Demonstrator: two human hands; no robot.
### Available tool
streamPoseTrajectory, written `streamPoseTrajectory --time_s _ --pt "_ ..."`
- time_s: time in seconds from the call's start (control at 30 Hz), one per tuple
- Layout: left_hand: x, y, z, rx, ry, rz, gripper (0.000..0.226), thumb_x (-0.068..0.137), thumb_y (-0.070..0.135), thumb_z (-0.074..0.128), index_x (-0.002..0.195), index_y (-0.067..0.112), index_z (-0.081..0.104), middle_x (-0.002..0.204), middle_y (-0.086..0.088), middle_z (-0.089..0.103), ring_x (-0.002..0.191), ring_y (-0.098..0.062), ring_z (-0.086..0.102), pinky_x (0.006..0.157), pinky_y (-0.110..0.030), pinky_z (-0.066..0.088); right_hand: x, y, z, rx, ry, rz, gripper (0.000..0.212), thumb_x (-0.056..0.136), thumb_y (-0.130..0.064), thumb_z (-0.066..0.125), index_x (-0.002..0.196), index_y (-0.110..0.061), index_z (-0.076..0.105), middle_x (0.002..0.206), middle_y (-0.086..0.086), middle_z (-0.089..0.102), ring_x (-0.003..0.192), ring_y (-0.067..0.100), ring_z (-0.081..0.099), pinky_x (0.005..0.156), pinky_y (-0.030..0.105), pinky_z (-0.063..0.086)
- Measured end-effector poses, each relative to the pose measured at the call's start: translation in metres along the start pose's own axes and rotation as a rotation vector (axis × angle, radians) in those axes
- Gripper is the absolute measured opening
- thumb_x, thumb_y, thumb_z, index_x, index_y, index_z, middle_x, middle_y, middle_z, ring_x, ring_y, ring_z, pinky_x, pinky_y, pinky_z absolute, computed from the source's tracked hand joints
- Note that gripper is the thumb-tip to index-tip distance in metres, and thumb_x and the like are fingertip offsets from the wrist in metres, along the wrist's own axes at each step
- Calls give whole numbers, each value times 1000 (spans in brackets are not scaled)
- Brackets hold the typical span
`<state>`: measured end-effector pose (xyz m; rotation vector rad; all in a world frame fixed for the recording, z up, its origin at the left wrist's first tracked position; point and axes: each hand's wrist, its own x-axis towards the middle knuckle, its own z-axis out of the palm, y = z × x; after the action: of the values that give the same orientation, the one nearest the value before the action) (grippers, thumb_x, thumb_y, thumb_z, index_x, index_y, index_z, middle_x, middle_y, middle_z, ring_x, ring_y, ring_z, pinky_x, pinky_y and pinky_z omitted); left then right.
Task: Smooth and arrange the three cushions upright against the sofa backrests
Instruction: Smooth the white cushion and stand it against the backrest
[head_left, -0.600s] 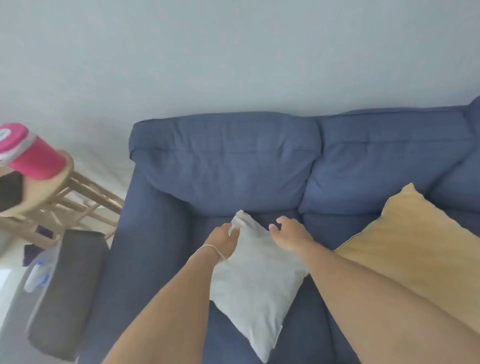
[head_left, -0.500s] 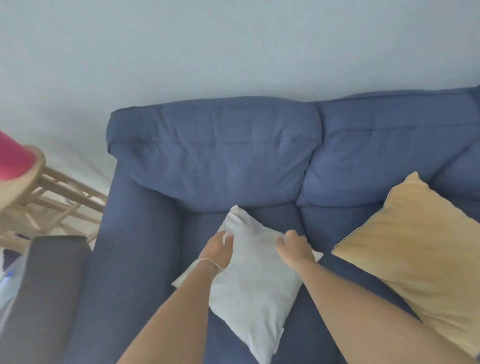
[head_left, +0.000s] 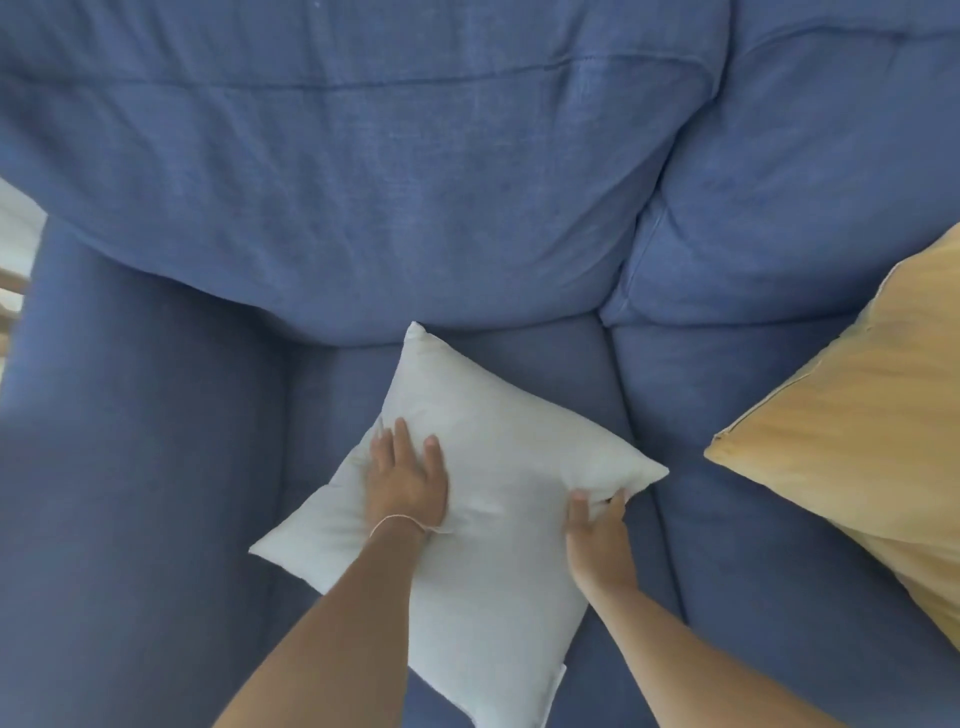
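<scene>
Two cushions are in view on the blue sofa (head_left: 156, 467), and neither stands upright yet. The white cushion (head_left: 498, 457) lies flat on the seat, turned like a diamond, its far corner near the foot of the backrest (head_left: 337, 182) but not leaning on it. My left hand (head_left: 408, 480) rests flat on it, fingers (head_left: 401, 436) spread and pressing the cover smooth, gripping nothing. My right hand (head_left: 597, 535) pinches the cushion's right corner between thumb and curled fingers (head_left: 579, 501). The yellow cushion (head_left: 857, 441) sits well apart at the right edge, tilted; whether it rests against a backrest I cannot tell. A third cushion is not in sight. By my reckoning the job is in its early part: smoothing under way on the first cushion, with standing it up and placing the others left to do.
</scene>
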<state>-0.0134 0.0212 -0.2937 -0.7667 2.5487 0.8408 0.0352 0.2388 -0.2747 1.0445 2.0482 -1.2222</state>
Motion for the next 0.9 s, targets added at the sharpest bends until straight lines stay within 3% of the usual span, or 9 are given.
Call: streamPoseTrajectory --time_s 0.13,0.27,0.37,0.43,0.5,0.63,0.77,0.83,0.9 --pt "2 0 6 -18 22 -14 76 100 59 31 161 16 17 169 -10 18 156 -25 15 125 -44 17 9 13 4 36 55 -37 72 95 -63 34 157 -29 21 132 12 57 119 35 57 100 51 49" --pt "25 16 -28 -227 -31 -171 110 82 81 41 162 15 2 167 -9 24 153 -36 22 123 -48 22 10 6 3 195 73 -26 61 99 -51 46 151 -21 33 136 9 56 123 31 55 101 44 45" --pt "35 24 -49 -255 -124 -268 122 66 91 39 159 14 23 158 -10 41 148 -37 30 120 -49 29 0 -8 3 358 81 -60 47 103 -38 50 146 -23 38 132 -2 58 123 26 56 96 37 41" --pt "31 26 -57 -254 -114 -267 116 59 96 37 146 20 45 141 -8 55 137 -36 42 113 -50 38 -9 -19 0 422 100 -158 41 103 -33 52 141 -24 41 129 -8 60 122 20 58 95 34 41" --pt "23 25 -69 -336 -43 -276 107 58 97 41 136 26 54 132 -6 58 127 -34 51 108 -51 44 -18 -35 -7 440 136 -274 44 103 -31 53 145 -24 41 135 -10 58 121 10 57 96 30 41" --pt "11 29 -102 -519 152 -224 85 68 85 53 108 11 62 114 -14 65 108 -37 62 96 -50 54 -20 -74 -24 460 180 -465 49 103 -27 55 150 -24 39 142 -13 55 115 -17 52 96 18 40" --pt "5 48 -129 -719 282 -78 45 90 57 59 84 13 54 83 1 54 75 -20 53 67 -31 44 -12 -131 -36 441 149 -648 53 102 -22 58 151 -19 38 144 -11 53 128 -4 52 100 12 42" --pt "9 57 -140 -779 348 -34 44 94 55 57 88 11 55 86 1 51 75 -16 48 69 -30 43 -2 -162 -41 449 138 -721 55 101 -17 58 151 -20 36 146 -12 51 130 -5 50 100 8 41" --pt "19 65 -152 -821 380 -41 47 94 57 55 93 10 59 89 0 53 78 -16 50 74 -31 44 9 -194 -47 464 100 -760 59 98 -14 56 153 -20 33 150 -9 48 134 1 49 107 18 40"
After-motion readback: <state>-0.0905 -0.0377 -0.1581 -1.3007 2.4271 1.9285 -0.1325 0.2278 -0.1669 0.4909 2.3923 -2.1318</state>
